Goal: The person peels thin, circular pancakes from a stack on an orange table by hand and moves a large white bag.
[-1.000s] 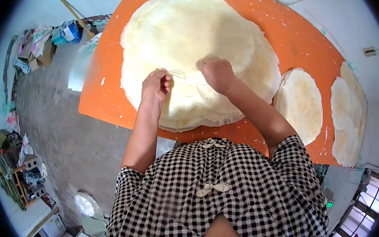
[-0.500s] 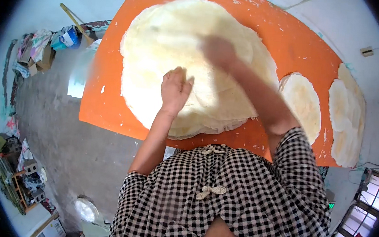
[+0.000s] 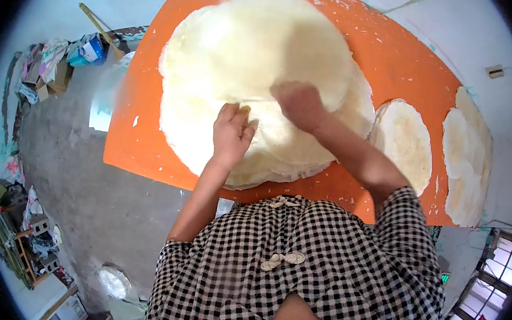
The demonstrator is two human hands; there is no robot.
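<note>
Pinching the top flatbread (image 3: 277, 38), the right hand (image 3: 301, 106) has drawn back; left hand (image 3: 232, 137), grip unclear.

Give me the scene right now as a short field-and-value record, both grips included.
Surface: orange table with pale flecks
Main pile: large pile of thin, pale, roundish sheets
Left grip: at the pile, by a crease or edge crossing it; pinch unclear
Right grip: curled, at that same line; fingertips hidden
Other sheets: smaller pile right of the main one; another pile at the table's right end
Floor: grey floor, left
</note>
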